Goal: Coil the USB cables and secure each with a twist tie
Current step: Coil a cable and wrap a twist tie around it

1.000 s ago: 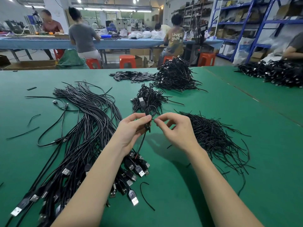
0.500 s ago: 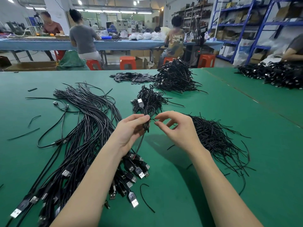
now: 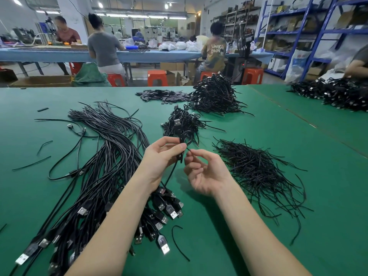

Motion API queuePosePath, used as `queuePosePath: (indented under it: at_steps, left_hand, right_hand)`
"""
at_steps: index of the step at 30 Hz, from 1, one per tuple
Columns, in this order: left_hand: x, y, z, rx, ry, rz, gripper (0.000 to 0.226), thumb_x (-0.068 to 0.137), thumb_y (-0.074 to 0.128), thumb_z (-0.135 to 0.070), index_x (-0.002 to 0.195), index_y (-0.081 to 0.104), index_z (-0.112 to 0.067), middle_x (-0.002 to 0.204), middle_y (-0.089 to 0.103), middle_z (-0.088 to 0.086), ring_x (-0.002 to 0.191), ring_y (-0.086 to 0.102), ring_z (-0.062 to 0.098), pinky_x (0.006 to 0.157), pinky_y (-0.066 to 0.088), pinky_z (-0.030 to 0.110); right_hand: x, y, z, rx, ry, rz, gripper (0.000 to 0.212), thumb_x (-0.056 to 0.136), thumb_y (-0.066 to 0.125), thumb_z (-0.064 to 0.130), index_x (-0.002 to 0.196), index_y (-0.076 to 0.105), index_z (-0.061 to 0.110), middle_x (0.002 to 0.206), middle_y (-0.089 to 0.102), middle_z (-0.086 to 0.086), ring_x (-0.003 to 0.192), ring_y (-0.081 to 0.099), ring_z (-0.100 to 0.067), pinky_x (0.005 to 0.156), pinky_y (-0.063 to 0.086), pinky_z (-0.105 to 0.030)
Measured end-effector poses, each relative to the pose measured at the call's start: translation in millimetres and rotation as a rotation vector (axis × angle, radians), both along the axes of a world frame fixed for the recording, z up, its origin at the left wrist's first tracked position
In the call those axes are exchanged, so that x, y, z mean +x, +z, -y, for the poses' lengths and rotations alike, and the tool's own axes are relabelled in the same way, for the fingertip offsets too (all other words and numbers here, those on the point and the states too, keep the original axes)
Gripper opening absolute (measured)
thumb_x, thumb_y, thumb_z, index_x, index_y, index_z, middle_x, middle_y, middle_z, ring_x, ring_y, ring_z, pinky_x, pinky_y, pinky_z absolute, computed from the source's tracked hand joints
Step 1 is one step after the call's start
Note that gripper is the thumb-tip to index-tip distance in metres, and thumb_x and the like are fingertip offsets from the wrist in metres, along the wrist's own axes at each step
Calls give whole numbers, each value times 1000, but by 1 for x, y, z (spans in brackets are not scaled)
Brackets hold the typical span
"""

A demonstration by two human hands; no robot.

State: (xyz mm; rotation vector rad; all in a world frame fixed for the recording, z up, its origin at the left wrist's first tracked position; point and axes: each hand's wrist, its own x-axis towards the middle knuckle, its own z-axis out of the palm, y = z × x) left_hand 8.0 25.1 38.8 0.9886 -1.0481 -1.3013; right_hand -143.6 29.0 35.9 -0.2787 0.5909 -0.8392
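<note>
The thin black USB cable folded into a small coil (image 3: 182,144) stands nearly upright above the green felt-covered table (image 3: 258,126), its long axis running from the loops at the top down to a loose tail that drops toward the near side, where it meets the fanned bundle of uncoiled black USB cables with silver plugs (image 3: 95,176). The left hand (image 3: 162,160) grips this coil at its waist, thumb and fingers curled round the gathered strands, so the coil lies just at that hand's far-right fingertips. The right hand (image 3: 205,173) sits immediately to the right of it, palm turned up, fingers loosely curled, with thumb and forefinger pinched together right beside the coil; it appears to hold the end of a thin black twist tie (image 3: 188,149), though the strand is too fine to be sure. The coming wrap turns on that small gap: the tie must pass across the coil's waist, at right angles to its long axis (the right hand is the nearer one for this). The loose heap of black twist ties (image 3: 258,170) lies on the table further right, and a small pile of finished coiled black cables (image 3: 182,124) rests just beyond the hands.
</note>
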Motion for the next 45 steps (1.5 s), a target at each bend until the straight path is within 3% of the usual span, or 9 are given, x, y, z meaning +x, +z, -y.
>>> queuePosePath:
  at_steps: [2,7,13,23,27,31,34,39,45]
  left_hand:
    - [0,-3,1,-5,43,102,14,79,82,-20,89,73,-23,87,77,0,80,71,12,67,52,20]
    - [-3,-14,10,86,275,115,20,89,74,-19,103,61,-12,83,78,5,67,72,11,51,50,16]
    - [5,-19,38,129,344,33,22,84,77,-7,98,61,-11,98,74,12,74,72,14,84,57,30]
    - [-18,31,143,-72,596,449,8,92,67,-13,100,66,-15,93,66,-4,93,64,15,91,51,29]
    - [-26,20,160,-57,355,813,30,101,54,-19,129,63,-14,125,66,4,117,60,21,98,43,27]
    - [-23,15,164,-37,165,1047,45,105,43,-24,149,44,-18,154,44,6,135,47,23,108,36,29]
    - [-17,17,156,-43,169,1015,48,104,46,-25,151,42,-14,160,33,6,147,31,24,120,25,35]
    - [-8,13,111,-84,295,801,46,98,58,-30,140,50,-15,141,54,4,129,49,19,101,36,26]
    - [12,-9,27,-61,138,737,17,87,62,-40,90,72,-27,93,74,-7,96,70,15,88,53,34]
  right_hand:
    - [0,-4,1,-41,-24,-90,10,81,67,14,73,63,10,64,55,4,41,44,-3,35,34,-10]
    - [2,-22,4,-485,-332,-862,21,96,67,33,88,72,14,72,64,5,50,51,-10,46,39,-19]
    - [17,-42,0,-830,-326,-1262,36,97,63,35,70,69,13,67,69,-6,57,54,-9,62,43,-27]
    - [14,-46,2,-781,-360,-1212,32,94,62,32,69,71,14,69,67,-13,56,50,-11,60,41,-28]
    - [14,-46,3,-765,-363,-1178,31,92,63,30,67,70,14,67,65,-15,55,50,-13,60,42,-28]
    - [13,-46,2,-769,-362,-1171,30,91,62,30,67,70,14,66,65,-14,54,49,-13,60,41,-27]
    - [12,-46,2,-765,-367,-1167,30,91,62,29,66,70,15,66,65,-13,55,50,-13,61,43,-28]
    - [11,-46,3,-779,-375,-1196,30,91,63,30,66,70,15,67,66,-12,56,52,-13,60,43,-28]
    - [11,-46,0,-815,-361,-1251,30,92,64,32,68,72,16,68,68,-8,57,52,-8,59,42,-23]
